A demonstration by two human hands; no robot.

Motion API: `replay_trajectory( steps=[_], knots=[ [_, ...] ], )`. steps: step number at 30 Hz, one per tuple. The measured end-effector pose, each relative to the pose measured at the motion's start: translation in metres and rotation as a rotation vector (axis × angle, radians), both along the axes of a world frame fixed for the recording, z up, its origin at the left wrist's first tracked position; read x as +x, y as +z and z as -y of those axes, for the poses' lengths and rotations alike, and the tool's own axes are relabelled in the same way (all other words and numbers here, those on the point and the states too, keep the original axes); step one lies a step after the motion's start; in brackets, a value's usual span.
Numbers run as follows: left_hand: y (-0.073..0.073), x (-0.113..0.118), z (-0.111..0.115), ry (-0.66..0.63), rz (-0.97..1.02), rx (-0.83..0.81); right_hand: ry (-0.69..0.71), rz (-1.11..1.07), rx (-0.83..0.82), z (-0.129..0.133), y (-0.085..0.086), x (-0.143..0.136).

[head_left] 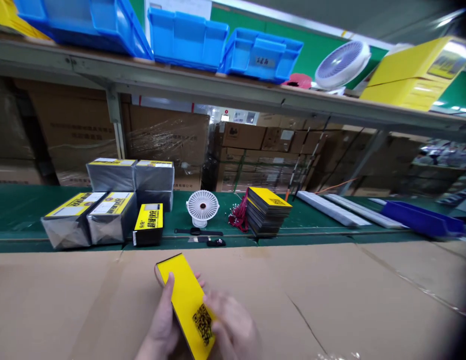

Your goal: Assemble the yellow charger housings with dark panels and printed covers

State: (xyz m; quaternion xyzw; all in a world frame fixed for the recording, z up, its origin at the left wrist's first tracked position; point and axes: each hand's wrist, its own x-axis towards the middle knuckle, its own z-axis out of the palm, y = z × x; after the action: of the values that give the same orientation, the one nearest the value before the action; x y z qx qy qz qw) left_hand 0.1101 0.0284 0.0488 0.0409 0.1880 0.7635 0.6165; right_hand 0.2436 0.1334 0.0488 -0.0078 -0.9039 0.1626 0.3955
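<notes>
A long yellow box (185,292) with a black printed code near its lower end is tilted above the cardboard-covered work surface. Wrapped around its left side is my left hand (163,320), thumb along the near edge and fingertips showing beyond the far edge. My right hand (233,322) touches the box's lower right side beside the code; it is smeared by motion, so its grip is unclear. Behind the box stand a small white fan (202,207), a dark strap (198,232) and a stack of yellow-topped flat boxes (268,212) with red cords (239,215) beside it.
Wrapped packs of boxes (112,215) and a single yellow-and-black box (148,222) stand at the back left. White strips (332,207) and a dark blue bin (420,218) lie to the right. Blue bins (187,40) sit on the overhead shelf (202,77).
</notes>
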Motion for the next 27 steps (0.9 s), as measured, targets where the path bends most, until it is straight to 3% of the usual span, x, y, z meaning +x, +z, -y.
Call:
replay_trajectory(
  steps=[3,6,8,14,21,27],
  knots=[
    [-0.003,0.007,0.003,-0.096,-0.036,0.087,-0.338,0.090,-0.365,-0.008,0.018,-0.018],
    [-0.009,0.016,0.005,-0.132,-0.119,0.083,-0.356,0.122,-0.650,-0.015,0.025,-0.038],
    [-0.011,0.020,0.007,-0.122,-0.183,0.086,-0.313,0.093,-0.733,-0.015,0.024,-0.047],
    [-0.013,0.020,0.008,-0.099,-0.228,0.124,-0.363,0.010,-0.769,0.000,0.023,-0.048],
    [-0.013,0.012,0.013,-0.205,-0.175,0.182,-0.451,0.014,-0.671,0.001,0.035,-0.031],
    [-0.018,0.012,0.013,-0.292,-0.174,0.232,-0.401,-0.047,-0.541,-0.008,0.038,-0.021]
  ],
)
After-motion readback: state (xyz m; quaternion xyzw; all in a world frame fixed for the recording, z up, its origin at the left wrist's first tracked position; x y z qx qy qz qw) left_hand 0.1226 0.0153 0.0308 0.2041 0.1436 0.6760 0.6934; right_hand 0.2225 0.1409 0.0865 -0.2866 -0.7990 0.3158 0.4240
